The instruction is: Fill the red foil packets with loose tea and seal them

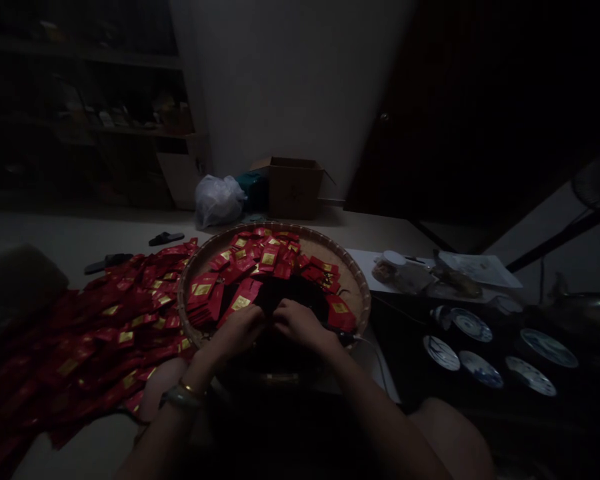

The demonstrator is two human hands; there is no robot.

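A round woven basket (364, 293) sits in front of me, holding many red packets (269, 259) with gold labels and a dark heap (300, 290) whose kind is lost in the dimness. Over the heap, my left hand (249, 322) and my right hand (296, 317) are close together, fingers curled inward. Whatever lies between their fingertips is too dark to make out. A red packet (245, 293) lies just beyond my left hand. To the right of my right hand, another packet (340, 312) rests against the basket's side.
A large pile of red packets (125, 337) spreads over the floor at left, with dark slippers (166, 238) behind. Several patterned plates (480, 369) stand on a dark surface at right, near a white board (363, 263). Farther back are a cardboard box (294, 190) and plastic bag (219, 200).
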